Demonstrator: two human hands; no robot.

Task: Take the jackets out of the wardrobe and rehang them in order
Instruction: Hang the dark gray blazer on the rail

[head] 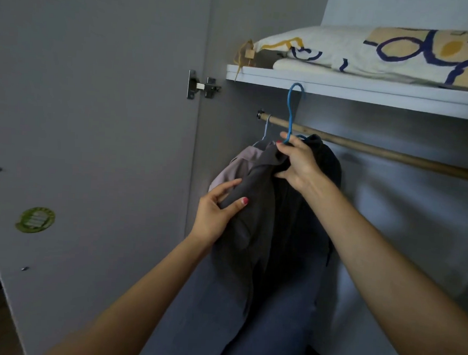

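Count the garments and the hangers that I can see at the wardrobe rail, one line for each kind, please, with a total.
Jackets: 2, a dark grey jacket gripped by both the left hand and the right hand, and a mauve jacket behind it.
Hangers: 2, a blue hanger held clear of the wooden rail, and a pale hanger hooked on it.
Total: 4.

No readable text appears anywhere. A round green sticker (35, 219) on the open wardrobe door (91, 139) carries markings too blurred to make out.
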